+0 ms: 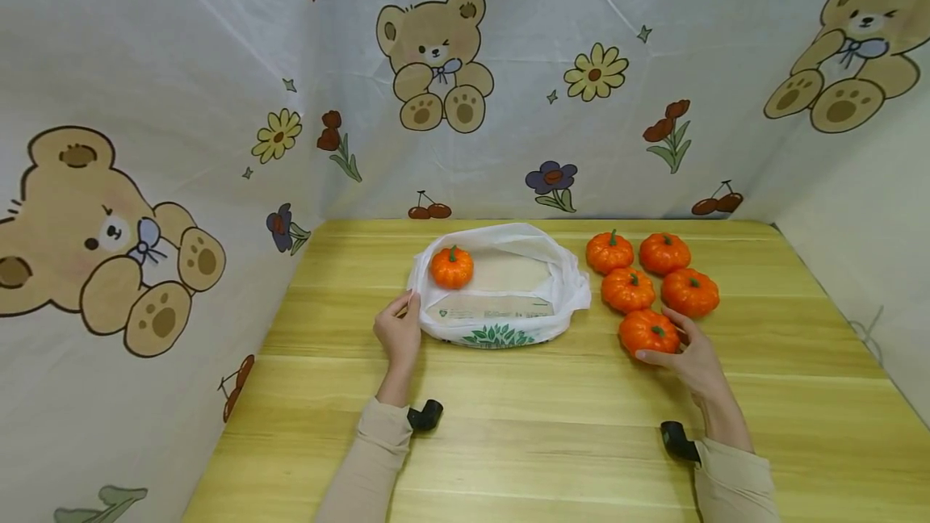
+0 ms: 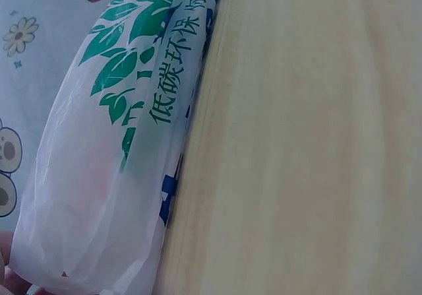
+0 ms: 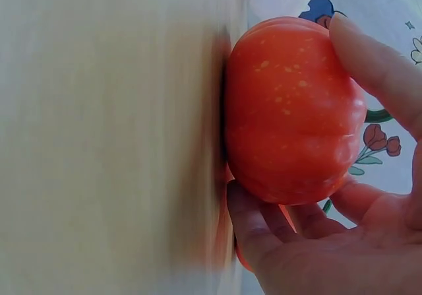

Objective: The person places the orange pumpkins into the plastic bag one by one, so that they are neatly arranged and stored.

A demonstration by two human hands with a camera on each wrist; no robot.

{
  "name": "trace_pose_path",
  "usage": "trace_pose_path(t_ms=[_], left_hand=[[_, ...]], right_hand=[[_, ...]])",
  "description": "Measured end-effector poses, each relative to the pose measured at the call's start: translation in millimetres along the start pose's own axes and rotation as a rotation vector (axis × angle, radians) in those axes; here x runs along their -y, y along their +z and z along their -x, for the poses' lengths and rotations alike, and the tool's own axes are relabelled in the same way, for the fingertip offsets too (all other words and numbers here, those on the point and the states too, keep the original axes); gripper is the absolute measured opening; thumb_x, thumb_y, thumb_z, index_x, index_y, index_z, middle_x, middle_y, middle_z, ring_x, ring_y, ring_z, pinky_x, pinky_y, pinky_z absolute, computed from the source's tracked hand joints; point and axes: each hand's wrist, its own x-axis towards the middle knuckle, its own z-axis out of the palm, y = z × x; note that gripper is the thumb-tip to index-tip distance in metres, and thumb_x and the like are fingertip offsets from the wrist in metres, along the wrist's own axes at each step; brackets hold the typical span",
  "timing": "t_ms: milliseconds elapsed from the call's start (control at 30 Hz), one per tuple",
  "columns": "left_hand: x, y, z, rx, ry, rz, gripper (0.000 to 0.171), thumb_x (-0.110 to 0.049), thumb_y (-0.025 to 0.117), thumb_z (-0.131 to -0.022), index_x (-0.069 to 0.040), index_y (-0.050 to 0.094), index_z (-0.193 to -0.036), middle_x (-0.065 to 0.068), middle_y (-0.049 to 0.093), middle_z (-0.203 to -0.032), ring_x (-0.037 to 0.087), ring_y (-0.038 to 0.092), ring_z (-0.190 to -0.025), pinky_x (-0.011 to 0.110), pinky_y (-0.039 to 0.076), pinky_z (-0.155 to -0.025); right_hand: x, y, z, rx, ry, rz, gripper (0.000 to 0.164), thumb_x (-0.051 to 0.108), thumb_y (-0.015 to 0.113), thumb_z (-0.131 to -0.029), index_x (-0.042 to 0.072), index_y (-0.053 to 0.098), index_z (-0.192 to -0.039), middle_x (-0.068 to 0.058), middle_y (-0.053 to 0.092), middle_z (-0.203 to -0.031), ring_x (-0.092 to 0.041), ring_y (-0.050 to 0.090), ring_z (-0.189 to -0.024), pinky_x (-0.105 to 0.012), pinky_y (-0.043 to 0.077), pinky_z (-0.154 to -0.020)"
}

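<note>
A white plastic bag [image 1: 523, 333] with green leaf print lies on the table, its mouth spread wide. One small orange pumpkin [image 1: 452, 267] sits inside at its left end. My left hand [image 1: 399, 333] pinches the bag's left edge between thumb and fingers; only bits of those fingers show at the corner of the left wrist view. To the right of the bag, my right hand [image 1: 690, 353] grips another pumpkin [image 3: 293, 110], thumb on one side and fingers curled round the other. That pumpkin is the nearest of a group and is close to the tabletop.
Several more orange pumpkins with green stems, among them one pumpkin [image 1: 689, 293], stand just beyond my right hand. The wooden table [image 1: 538, 434] meets a bear-printed cloth [image 1: 501, 168] at the back and left. A thin pale cord [image 1: 868, 333] hangs at the right.
</note>
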Motion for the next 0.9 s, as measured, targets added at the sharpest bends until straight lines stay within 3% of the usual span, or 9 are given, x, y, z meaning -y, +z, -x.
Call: trace_pose_path(t_ms=[200, 433, 667, 900], left_hand=[[-0.4, 0.9, 0.5, 0.0, -0.007, 0.002, 0.018, -0.013, 0.072, -0.087, -0.001, 0.077, -0.099, 0.016, 0.073, -0.106, 0.031, 0.072, -0.088, 0.029, 0.06, -0.069], [-0.4, 1.1, 1.0, -0.005, 0.001, 0.003, 0.017, -0.011, 0.073, -0.086, 0.0, 0.077, -0.099, 0.016, 0.074, -0.105, 0.031, 0.072, -0.092, 0.035, 0.061, -0.073], [-0.1, 1.1, 0.7, -0.009, -0.007, 0.007, 0.017, -0.011, 0.073, -0.086, 0.0, 0.077, -0.098, 0.016, 0.074, -0.104, 0.03, 0.072, -0.092, 0.035, 0.061, -0.073], [-1.3, 0.3, 0.7, -0.012, -0.014, 0.011, 0.017, -0.011, 0.073, -0.086, 0.0, 0.077, -0.098, 0.016, 0.074, -0.105, 0.032, 0.071, -0.09, 0.033, 0.06, -0.072]], right_hand=[[4, -1, 4, -0.043, 0.011, -0.002, 0.097, 0.018, 0.081, -0.08, 0.003, 0.021, -0.154, -0.022, 0.03, -0.152, -0.024, 0.04, -0.119, -0.011, 0.036, -0.08], [12, -3, 7, -0.09, 0.007, 0.013, 0.096, 0.02, 0.082, -0.08, 0.006, 0.024, -0.155, -0.021, 0.032, -0.15, -0.025, 0.039, -0.117, -0.014, 0.036, -0.081], [24, -5, 7, -0.142, -0.064, -0.015, 0.092, 0.017, 0.082, -0.08, 0.006, 0.028, -0.153, -0.02, 0.033, -0.148, -0.003, 0.039, -0.11, -0.004, 0.038, -0.08], [41, -4, 5, -0.151, -0.057, 0.008, 0.095, 0.026, 0.081, -0.081, 0.008, 0.025, -0.155, -0.02, 0.028, -0.155, -0.025, 0.036, -0.12, -0.008, 0.034, -0.08]])
